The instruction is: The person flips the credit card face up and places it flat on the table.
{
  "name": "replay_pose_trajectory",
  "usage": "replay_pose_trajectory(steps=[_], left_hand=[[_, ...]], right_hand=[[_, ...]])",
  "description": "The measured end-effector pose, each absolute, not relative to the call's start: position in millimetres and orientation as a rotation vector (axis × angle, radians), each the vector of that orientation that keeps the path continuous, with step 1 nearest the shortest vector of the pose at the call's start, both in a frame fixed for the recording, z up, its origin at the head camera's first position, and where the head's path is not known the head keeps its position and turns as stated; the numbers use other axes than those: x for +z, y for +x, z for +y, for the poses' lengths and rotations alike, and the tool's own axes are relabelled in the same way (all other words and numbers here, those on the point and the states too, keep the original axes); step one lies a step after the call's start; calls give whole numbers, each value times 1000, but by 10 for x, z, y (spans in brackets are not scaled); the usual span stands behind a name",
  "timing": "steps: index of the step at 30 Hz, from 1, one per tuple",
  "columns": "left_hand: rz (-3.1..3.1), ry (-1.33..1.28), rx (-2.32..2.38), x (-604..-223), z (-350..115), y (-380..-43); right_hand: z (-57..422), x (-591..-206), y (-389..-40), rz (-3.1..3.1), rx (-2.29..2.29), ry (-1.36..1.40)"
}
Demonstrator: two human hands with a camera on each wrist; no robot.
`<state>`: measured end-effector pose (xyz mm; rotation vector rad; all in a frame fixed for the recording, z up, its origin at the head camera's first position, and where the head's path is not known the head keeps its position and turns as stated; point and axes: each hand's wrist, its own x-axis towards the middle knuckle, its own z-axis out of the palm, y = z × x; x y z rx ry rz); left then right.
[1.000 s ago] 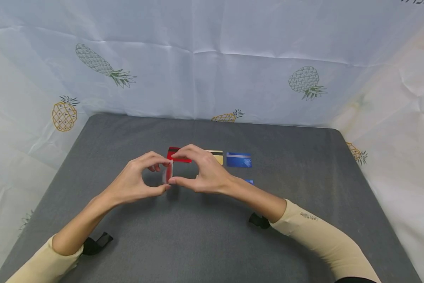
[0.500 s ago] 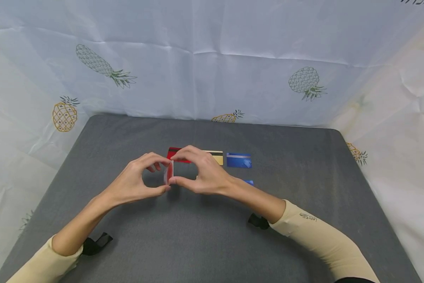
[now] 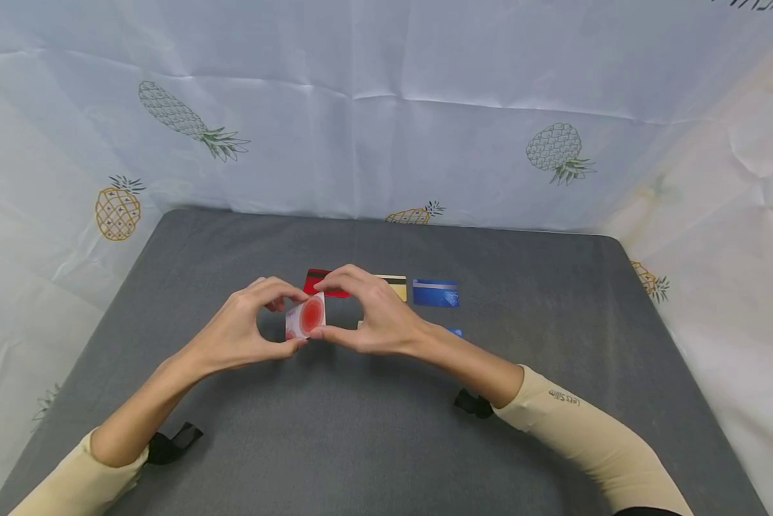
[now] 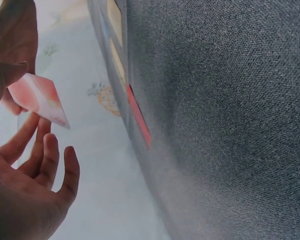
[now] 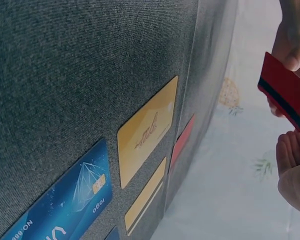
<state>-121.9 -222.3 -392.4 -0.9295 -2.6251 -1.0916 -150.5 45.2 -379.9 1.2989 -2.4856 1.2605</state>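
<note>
Over the table, a red-and-white card (image 3: pixel 310 315) is held up between both hands. Its face with a red round print is towards the head camera; in the right wrist view, its red back (image 5: pixel 286 82) shows a black stripe. My left hand (image 3: pixel 244 326) pinches the card between thumb and fingers at its lower and upper edges. Close beside, my right hand (image 3: pixel 383 312) pinches the same edges farther right. Behind the hands lie a red card (image 3: pixel 318 276), a gold card (image 3: pixel 396 285) and a blue card (image 3: pixel 435 292) in a row.
A nearer row, mostly hidden under my right arm in the head view, has a gold card (image 5: pixel 147 132) and a blue card (image 5: pixel 70 195). All lie flat on the grey table (image 3: pixel 361 444). A pineapple-print cloth (image 3: pixel 386 143) hangs around its far side and flanks.
The held card has turned from nearly edge-on to showing its printed face to the head camera. Both hands stay in almost the same place.
</note>
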Motion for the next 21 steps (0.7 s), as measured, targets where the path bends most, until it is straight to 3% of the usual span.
replay_pose_trajectory(steps=[21], left_hand=[[-2606,-948,-976,-3946,-2290,-1246]], right_hand=[[454,-3812,-1503,-2441,1251,1276]])
